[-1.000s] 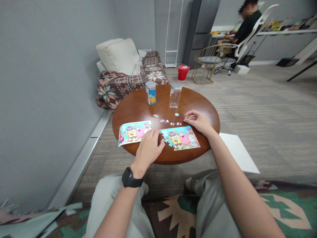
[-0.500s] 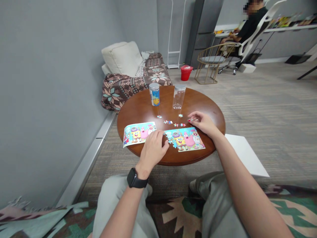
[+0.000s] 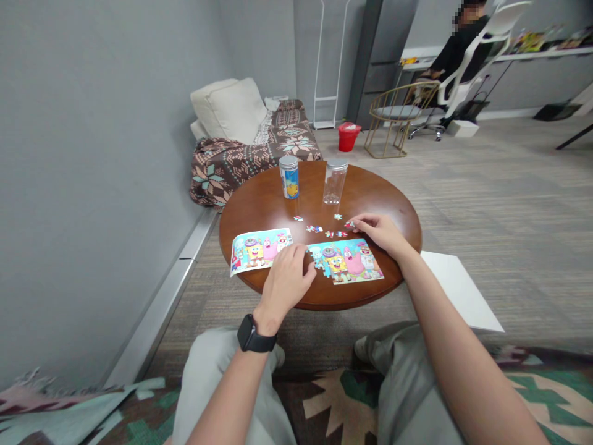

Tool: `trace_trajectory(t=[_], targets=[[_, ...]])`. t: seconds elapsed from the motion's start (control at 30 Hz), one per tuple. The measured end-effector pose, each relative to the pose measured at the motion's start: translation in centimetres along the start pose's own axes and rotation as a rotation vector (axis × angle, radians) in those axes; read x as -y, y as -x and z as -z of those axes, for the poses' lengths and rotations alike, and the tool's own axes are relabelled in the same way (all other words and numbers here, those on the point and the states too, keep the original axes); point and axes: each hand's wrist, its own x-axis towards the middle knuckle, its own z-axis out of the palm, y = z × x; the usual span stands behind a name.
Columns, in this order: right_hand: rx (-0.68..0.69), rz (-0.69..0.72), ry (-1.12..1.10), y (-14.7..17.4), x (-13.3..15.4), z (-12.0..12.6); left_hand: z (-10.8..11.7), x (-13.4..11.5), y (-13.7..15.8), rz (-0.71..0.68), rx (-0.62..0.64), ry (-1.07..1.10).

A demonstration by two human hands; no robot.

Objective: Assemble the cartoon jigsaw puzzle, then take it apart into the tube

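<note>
A partly assembled jigsaw puzzle (image 3: 354, 262) of cartoon characters lies near the table's front edge, its left side ragged. My left hand (image 3: 288, 272) rests at that ragged side, thumb apart from the fingers; it covers part of the printed reference picture (image 3: 252, 253), whose left edge curls up. Beyond the puzzle, my right hand (image 3: 377, 232) has its fingertips on a small red and white puzzle piece (image 3: 349, 225). Several loose pieces lie nearby, among them a red and blue pair (image 3: 336, 234), a joined-looking pair (image 3: 314, 229) and single pieces (image 3: 338, 217) farther back.
Toward the back of the round wooden table (image 3: 384, 191) stand a blue-labelled jar (image 3: 290, 178) and a clear jar (image 3: 334, 182). A white board (image 3: 458, 290) is at the right. Behind are a red bin (image 3: 347, 137), a gold-framed chair (image 3: 398, 114) and a seated person (image 3: 456, 52).
My right hand has shifted slightly left, and the red and white piece at its fingertips with it. My left hand stays put. The seated person in the background has turned somewhat.
</note>
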Motion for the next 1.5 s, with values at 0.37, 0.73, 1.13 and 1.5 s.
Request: trace_trajectory(t=[0.37, 0.73, 1.13, 1.5], targets=[[-0.016, 0.016, -0.031, -0.3, -0.8, 0.0, 0.1, -0.1, 0.0, 0.002, 0.004, -0.003], [0.028, 0.007, -0.007, 0.0, -0.3, 0.0, -0.1, 0.0, 0.0, 0.001, -0.003, -0.004], [0.006, 0.04, 0.037, -0.3, -0.9, 0.1, -0.1, 0.0, 0.0, -0.003, -0.004, -0.009], [-0.193, 0.149, 0.357, -0.4, -1.6, -0.6, 0.0, 0.0, 0.0, 0.003, -0.002, -0.003]])
